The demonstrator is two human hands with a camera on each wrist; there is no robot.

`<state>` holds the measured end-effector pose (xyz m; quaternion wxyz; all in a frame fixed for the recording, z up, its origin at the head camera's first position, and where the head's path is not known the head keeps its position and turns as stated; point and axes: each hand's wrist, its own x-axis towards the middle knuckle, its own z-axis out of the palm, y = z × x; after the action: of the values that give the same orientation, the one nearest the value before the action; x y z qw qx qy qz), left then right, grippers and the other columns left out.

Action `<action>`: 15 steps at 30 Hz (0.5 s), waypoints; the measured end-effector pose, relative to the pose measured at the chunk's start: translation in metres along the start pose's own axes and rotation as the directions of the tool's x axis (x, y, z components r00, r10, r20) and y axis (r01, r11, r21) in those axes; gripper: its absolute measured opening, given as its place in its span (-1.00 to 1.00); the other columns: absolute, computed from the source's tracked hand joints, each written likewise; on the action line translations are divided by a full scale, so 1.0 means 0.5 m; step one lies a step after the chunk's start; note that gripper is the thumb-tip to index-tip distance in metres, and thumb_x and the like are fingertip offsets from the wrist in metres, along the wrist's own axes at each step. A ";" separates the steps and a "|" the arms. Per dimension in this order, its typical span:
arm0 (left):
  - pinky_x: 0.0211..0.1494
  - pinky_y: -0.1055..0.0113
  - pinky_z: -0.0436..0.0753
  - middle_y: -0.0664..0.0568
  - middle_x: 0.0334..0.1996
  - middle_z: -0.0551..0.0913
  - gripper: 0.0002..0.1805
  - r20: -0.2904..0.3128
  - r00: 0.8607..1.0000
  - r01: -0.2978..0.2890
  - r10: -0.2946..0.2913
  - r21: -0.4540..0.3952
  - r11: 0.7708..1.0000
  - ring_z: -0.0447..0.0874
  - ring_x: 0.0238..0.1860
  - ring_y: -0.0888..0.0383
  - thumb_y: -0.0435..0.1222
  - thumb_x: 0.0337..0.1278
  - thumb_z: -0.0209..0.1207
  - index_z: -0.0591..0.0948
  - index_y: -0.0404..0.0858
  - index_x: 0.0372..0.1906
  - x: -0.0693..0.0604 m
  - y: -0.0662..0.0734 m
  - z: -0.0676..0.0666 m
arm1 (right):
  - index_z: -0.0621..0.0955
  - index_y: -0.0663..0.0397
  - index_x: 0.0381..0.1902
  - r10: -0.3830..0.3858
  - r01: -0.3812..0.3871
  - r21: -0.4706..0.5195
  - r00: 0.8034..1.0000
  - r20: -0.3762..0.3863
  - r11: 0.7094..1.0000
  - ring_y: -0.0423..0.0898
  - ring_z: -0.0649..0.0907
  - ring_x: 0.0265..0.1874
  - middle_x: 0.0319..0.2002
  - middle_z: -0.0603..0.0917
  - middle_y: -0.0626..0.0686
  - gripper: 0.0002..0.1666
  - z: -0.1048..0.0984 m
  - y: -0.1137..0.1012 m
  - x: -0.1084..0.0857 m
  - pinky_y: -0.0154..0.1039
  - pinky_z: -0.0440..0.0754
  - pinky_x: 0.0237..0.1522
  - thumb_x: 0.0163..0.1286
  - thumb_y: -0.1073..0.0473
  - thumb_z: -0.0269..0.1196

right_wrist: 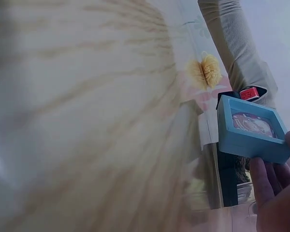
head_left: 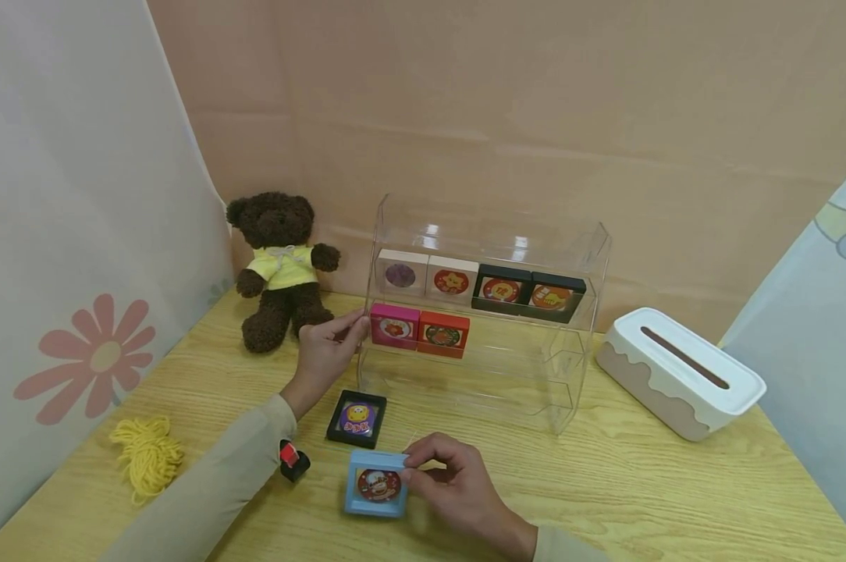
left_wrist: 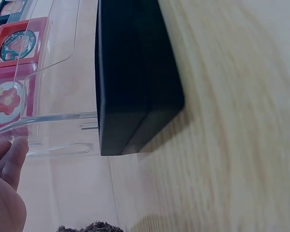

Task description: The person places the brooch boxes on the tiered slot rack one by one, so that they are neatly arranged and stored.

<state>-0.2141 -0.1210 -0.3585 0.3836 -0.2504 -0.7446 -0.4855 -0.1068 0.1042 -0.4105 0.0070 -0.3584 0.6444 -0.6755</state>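
My right hand pinches the right edge of a light blue square frame with a round red badge inside, just above the table. In the right wrist view the blue frame is tilted, fingers beneath it. My left hand has its fingertips at the left side panel of a clear acrylic rack, beside a pink frame. A red frame adjoins the pink one on the middle tier. Above them sit two white frames and two black frames. Another black frame lies before the rack.
A brown teddy bear in a yellow top sits behind my left hand. Yellow yarn lies at the table's left. A white and beige tissue box stands right of the rack. A curtain hangs behind.
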 end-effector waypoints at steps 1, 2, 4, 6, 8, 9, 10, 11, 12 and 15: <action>-0.58 0.45 0.63 -0.27 -0.51 0.68 -0.83 0.000 1.000 -0.001 0.001 0.001 1.000 0.64 -0.69 -0.01 -0.61 0.06 0.22 0.67 -0.58 -0.20 0.000 0.000 0.000 | 0.57 0.30 -0.32 -0.001 0.001 -0.001 1.000 0.002 1.000 -0.12 0.63 -0.21 -0.23 0.59 0.27 -0.91 -0.002 -0.001 -0.002 -0.09 0.70 -0.37 0.26 0.51 0.22; -0.58 0.45 0.63 -0.27 -0.52 0.68 -0.83 0.000 1.000 0.000 0.000 0.000 1.000 0.64 -0.69 -0.01 -0.61 0.06 0.22 0.67 -0.58 -0.20 0.000 0.000 0.000 | 0.57 0.29 -0.32 -0.006 0.006 -0.003 1.000 0.004 1.000 -0.12 0.63 -0.21 -0.23 0.59 0.27 -0.89 -0.005 -0.001 -0.004 -0.09 0.70 -0.38 0.25 0.53 0.21; -0.57 0.45 0.63 -0.26 -0.52 0.68 -0.83 0.000 1.000 0.000 0.000 -0.002 1.000 0.64 -0.69 -0.02 -0.62 0.06 0.22 0.67 -0.58 -0.20 -0.001 0.000 -0.001 | 0.57 0.29 -0.32 -0.016 0.016 -0.004 1.000 0.008 1.000 -0.12 0.64 -0.23 -0.23 0.59 0.28 -0.88 -0.009 -0.001 -0.007 -0.08 0.70 -0.39 0.25 0.54 0.20; -0.57 0.45 0.63 -0.27 -0.52 0.68 -0.84 0.001 1.000 0.000 0.000 -0.008 1.000 0.65 -0.67 -0.04 -0.62 0.06 0.22 0.66 -0.59 -0.21 -0.001 -0.002 0.000 | 0.57 0.29 -0.31 -0.020 0.020 -0.005 1.000 0.011 1.000 -0.10 0.64 -0.23 -0.22 0.59 0.28 -0.87 -0.013 -0.002 -0.009 -0.07 0.70 -0.39 0.25 0.55 0.19; -0.57 0.45 0.63 -0.27 -0.51 0.68 -0.83 0.001 1.000 0.001 -0.001 -0.012 1.000 0.65 -0.66 -0.06 -0.62 0.06 0.21 0.66 -0.59 -0.21 -0.001 -0.003 0.000 | 0.57 0.29 -0.32 -0.019 0.019 -0.013 1.000 0.005 1.000 -0.10 0.64 -0.23 -0.21 0.59 0.28 -0.87 -0.018 -0.004 -0.012 -0.07 0.70 -0.39 0.25 0.55 0.19; -0.57 0.45 0.63 -0.27 -0.51 0.68 -0.83 0.001 1.000 0.001 -0.001 -0.011 1.000 0.66 -0.66 -0.07 -0.62 0.06 0.22 0.66 -0.59 -0.21 -0.001 -0.003 0.000 | 0.57 0.31 -0.31 -0.021 0.021 -0.016 1.000 0.003 1.000 -0.10 0.64 -0.22 -0.21 0.59 0.29 -0.88 -0.020 -0.005 -0.013 -0.07 0.70 -0.39 0.25 0.55 0.20; -0.57 0.45 0.63 -0.28 -0.50 0.68 -0.83 0.001 1.000 0.001 -0.001 -0.014 1.000 0.66 -0.65 -0.08 -0.62 0.06 0.21 0.66 -0.59 -0.20 -0.001 -0.003 0.000 | 0.57 0.30 -0.31 -0.019 0.019 -0.020 1.000 -0.001 1.000 -0.10 0.64 -0.22 -0.21 0.59 0.28 -0.88 -0.023 -0.007 -0.014 -0.06 0.70 -0.39 0.25 0.55 0.20; -0.57 0.45 0.63 -0.28 -0.50 0.68 -0.83 0.001 1.000 0.002 -0.002 -0.015 1.000 0.66 -0.65 -0.08 -0.62 0.07 0.21 0.66 -0.59 -0.20 -0.001 -0.003 0.000 | 0.57 0.31 -0.32 -0.020 0.020 -0.024 1.000 -0.005 1.000 -0.10 0.64 -0.21 -0.22 0.59 0.28 -0.88 -0.026 -0.009 -0.014 -0.07 0.70 -0.38 0.25 0.55 0.20; -0.57 0.45 0.63 -0.28 -0.50 0.68 -0.83 0.003 1.000 0.002 -0.002 -0.017 1.000 0.66 -0.65 -0.09 -0.62 0.07 0.21 0.66 -0.59 -0.20 -0.001 -0.003 0.000 | 0.57 0.31 -0.31 -0.023 0.023 -0.027 1.000 -0.009 0.999 -0.10 0.63 -0.21 -0.22 0.59 0.29 -0.87 -0.030 -0.010 -0.015 -0.07 0.70 -0.38 0.25 0.56 0.19; -0.57 0.45 0.63 -0.29 -0.51 0.68 -0.83 0.008 1.000 0.007 -0.006 -0.027 1.000 0.66 -0.65 -0.09 -0.62 0.08 0.21 0.66 -0.59 -0.20 -0.001 -0.003 0.000 | 0.56 0.32 -0.31 -0.049 0.049 -0.036 0.999 -0.020 0.998 -0.09 0.63 -0.19 -0.22 0.58 0.29 -0.85 -0.042 -0.015 -0.015 -0.08 0.70 -0.38 0.24 0.59 0.17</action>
<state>-0.2147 -0.1215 -0.3598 0.3757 -0.2551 -0.7403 -0.4957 -0.1084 0.1273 -0.4056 -0.0225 -0.3671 0.6474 -0.6675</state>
